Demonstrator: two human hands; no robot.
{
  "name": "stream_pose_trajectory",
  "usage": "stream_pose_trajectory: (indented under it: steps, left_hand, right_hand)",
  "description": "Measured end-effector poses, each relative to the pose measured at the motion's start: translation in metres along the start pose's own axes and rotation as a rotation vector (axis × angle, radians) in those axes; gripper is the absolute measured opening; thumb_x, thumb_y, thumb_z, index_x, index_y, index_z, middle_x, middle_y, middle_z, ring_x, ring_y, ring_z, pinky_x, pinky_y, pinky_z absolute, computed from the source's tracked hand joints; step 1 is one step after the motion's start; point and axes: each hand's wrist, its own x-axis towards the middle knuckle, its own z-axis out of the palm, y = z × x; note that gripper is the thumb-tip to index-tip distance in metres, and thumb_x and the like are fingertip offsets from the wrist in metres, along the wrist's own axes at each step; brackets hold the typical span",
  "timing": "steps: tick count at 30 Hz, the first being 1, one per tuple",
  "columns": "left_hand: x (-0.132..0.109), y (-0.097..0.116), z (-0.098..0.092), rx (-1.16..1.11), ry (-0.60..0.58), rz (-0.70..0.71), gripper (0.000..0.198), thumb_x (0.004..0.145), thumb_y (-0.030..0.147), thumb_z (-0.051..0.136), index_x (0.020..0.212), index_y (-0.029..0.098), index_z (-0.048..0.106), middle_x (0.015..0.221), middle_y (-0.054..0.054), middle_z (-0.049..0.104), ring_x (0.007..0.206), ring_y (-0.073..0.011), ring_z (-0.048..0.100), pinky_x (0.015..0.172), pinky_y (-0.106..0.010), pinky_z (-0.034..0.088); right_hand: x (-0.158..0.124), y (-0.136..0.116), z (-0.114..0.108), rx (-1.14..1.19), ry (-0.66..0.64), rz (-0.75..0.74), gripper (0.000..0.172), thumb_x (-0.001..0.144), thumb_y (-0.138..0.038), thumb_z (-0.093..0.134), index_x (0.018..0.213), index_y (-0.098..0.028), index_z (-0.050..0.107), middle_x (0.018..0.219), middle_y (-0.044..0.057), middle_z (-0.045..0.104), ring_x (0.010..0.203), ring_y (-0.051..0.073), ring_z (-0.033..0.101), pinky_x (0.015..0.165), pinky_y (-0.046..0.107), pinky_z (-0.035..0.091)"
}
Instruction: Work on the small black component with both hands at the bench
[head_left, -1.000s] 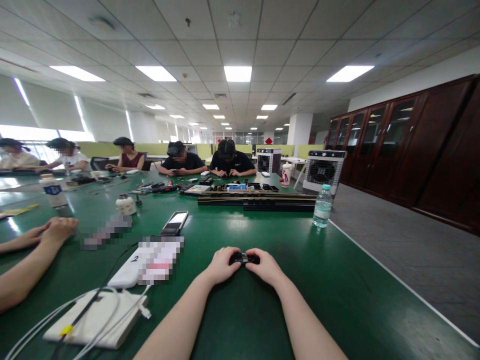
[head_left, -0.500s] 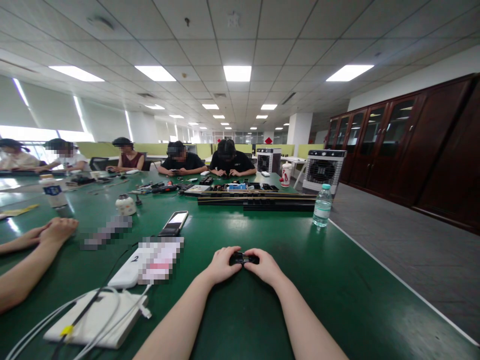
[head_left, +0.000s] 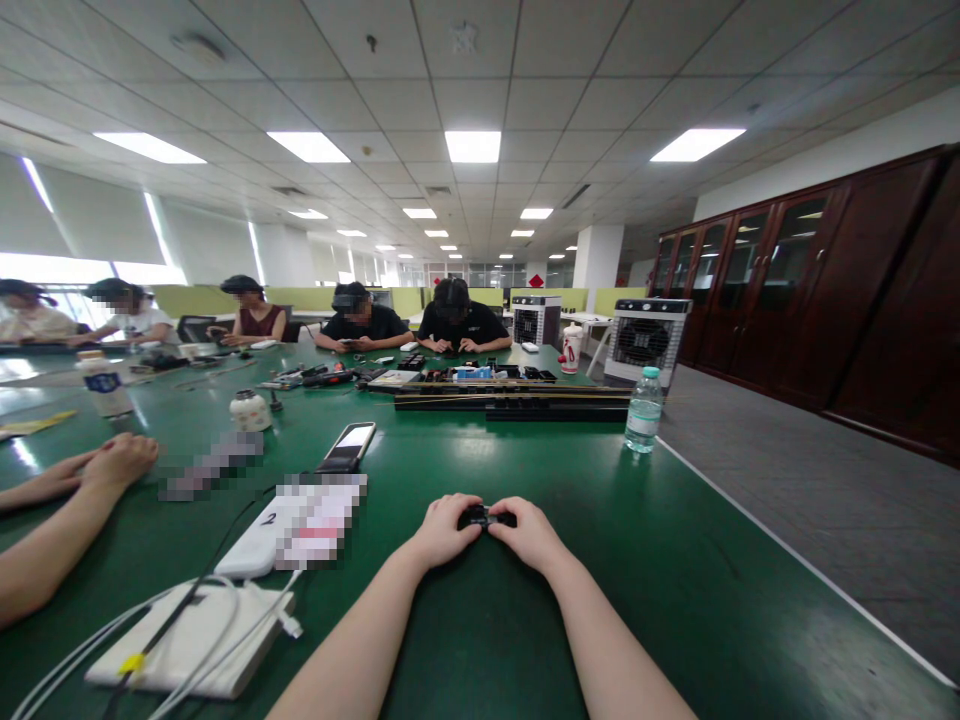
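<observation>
Between my two hands is a small black object [head_left: 484,517], dark and glossy; its exact kind is too small to make out. My left hand [head_left: 448,527] is closed around its left end, thumb at the near side and fingers over the far side. On the right end, my right hand [head_left: 526,529] grips it in the same way. Both hands rest low over the green table [head_left: 495,640], and the fingers partly hide the object.
To the left lie a white power bank [head_left: 251,535], a phone [head_left: 350,446], and a white box [head_left: 187,640] with cables. A person's clasped hands [head_left: 120,465] rest farther left. A water bottle [head_left: 643,412] stands near the right edge. Black rails [head_left: 555,402] lie ahead.
My hands and the small black object stay almost in place. The view shifts very slightly. At the far left, a seated person's hand has risen a little.
</observation>
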Motion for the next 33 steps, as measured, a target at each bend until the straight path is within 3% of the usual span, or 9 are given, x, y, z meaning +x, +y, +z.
stream_pose_trajectory:
  steps: [12,24,33]
  left_hand:
    - [0.0,0.001,-0.001,0.005,-0.004,0.004,0.037,0.075,0.028,0.056,0.113,0.024,0.056,0.11,-0.003,0.062,0.106,-0.0222,0.053,0.095,-0.035,0.037]
    - [0.0,0.003,-0.003,0.009,-0.013,-0.007,0.038,0.075,0.027,0.055,0.113,0.021,0.056,0.112,-0.004,0.062,0.107,-0.0229,0.052,0.096,-0.035,0.037]
    - [-0.001,0.004,-0.003,-0.003,-0.019,-0.015,0.04,0.075,0.028,0.055,0.114,0.02,0.056,0.114,-0.005,0.061,0.109,-0.0232,0.051,0.097,-0.036,0.036]
  right_hand:
    - [0.004,0.002,-0.002,0.148,0.094,0.005,0.024,0.069,-0.029,0.061,0.09,-0.019,0.067,0.096,0.005,0.068,0.093,0.021,0.061,0.086,0.034,0.044]
    - [0.013,0.012,0.001,0.377,0.239,0.059,0.023,0.068,-0.036,0.061,0.081,-0.017,0.06,0.081,0.006,0.068,0.077,0.019,0.063,0.076,0.033,0.05]
    - [0.015,0.017,0.001,0.403,0.345,0.11,0.028,0.067,-0.04,0.06,0.081,-0.017,0.057,0.082,0.008,0.067,0.078,0.02,0.064,0.074,0.033,0.051]
